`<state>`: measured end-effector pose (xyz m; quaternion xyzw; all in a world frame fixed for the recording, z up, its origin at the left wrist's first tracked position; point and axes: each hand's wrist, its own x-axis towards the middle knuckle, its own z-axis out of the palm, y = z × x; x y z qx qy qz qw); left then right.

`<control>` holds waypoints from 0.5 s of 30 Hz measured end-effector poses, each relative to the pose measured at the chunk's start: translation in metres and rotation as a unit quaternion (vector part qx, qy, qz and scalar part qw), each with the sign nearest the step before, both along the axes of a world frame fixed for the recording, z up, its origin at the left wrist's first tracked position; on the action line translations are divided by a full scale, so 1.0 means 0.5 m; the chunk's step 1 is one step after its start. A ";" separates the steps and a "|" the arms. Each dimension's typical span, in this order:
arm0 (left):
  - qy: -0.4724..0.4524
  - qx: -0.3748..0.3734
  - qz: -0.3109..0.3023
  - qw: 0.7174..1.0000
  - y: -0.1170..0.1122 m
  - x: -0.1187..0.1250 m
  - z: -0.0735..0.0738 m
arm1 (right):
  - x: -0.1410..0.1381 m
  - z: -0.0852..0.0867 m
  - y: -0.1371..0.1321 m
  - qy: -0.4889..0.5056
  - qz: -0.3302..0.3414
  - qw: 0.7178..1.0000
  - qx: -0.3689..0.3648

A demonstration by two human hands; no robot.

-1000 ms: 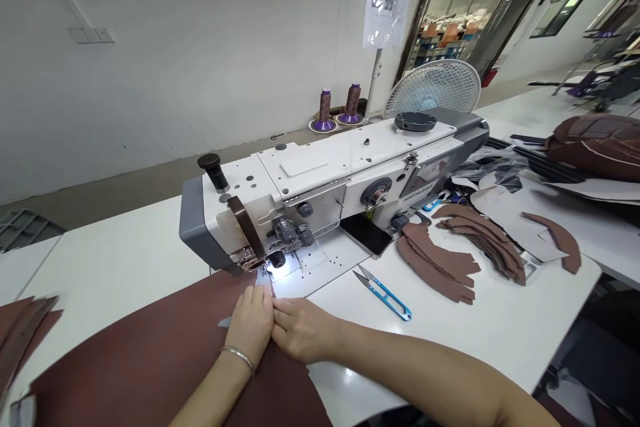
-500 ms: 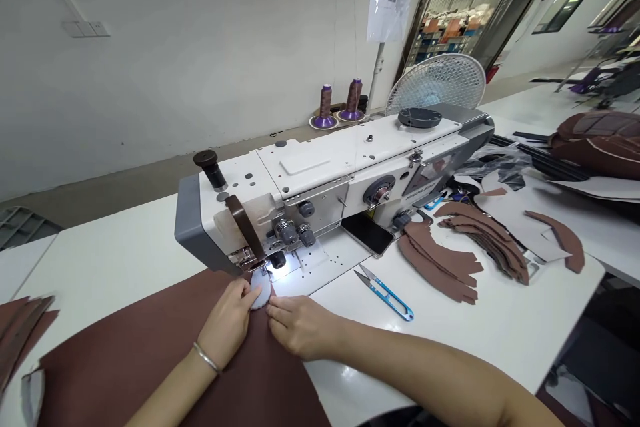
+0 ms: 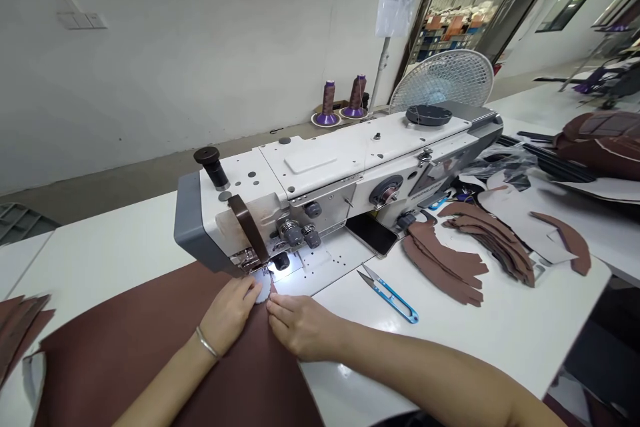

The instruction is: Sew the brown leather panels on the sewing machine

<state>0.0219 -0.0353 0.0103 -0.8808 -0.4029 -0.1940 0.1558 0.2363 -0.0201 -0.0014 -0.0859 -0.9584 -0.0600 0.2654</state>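
A white industrial sewing machine (image 3: pixel 340 167) stands on the white table (image 3: pixel 490 333). A large brown leather sheet (image 3: pixel 125 353) lies in front of it, its far edge under the lit presser foot (image 3: pixel 260 265). My left hand (image 3: pixel 227 313), with a bangle on the wrist, presses flat on the sheet just before the foot, fingertips on a small pale piece (image 3: pixel 261 292). My right hand (image 3: pixel 295 323) lies beside it, fingers together, pinning the sheet's right edge.
Blue thread snips (image 3: pixel 390 292) lie right of my hands. Stacks of curved brown cut pieces (image 3: pixel 465 253) lie further right, a phone (image 3: pixel 373 233) under the machine arm. Two thread cones (image 3: pixel 343 100) and a fan (image 3: pixel 443 80) stand behind. More brown pieces (image 3: pixel 20 327) sit at far left.
My left hand slid left and forward, from alongside the right hand to the presser foot. The small pale piece came into view at its fingertips. The camera shifted slightly.
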 end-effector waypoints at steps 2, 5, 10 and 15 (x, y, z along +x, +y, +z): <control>0.019 0.017 0.001 1.000 0.004 -0.002 0.002 | -0.001 -0.001 0.000 0.004 -0.004 1.000 0.011; 0.051 0.033 -0.002 0.998 0.009 -0.001 0.012 | -0.002 -0.001 0.000 0.004 -0.012 1.000 0.019; 0.092 0.024 -0.001 0.995 0.015 -0.002 0.021 | -0.004 0.000 -0.002 0.006 -0.016 1.000 0.022; 0.079 0.032 -0.002 0.996 0.019 -0.004 0.007 | -0.006 0.001 -0.001 0.008 -0.012 1.000 0.011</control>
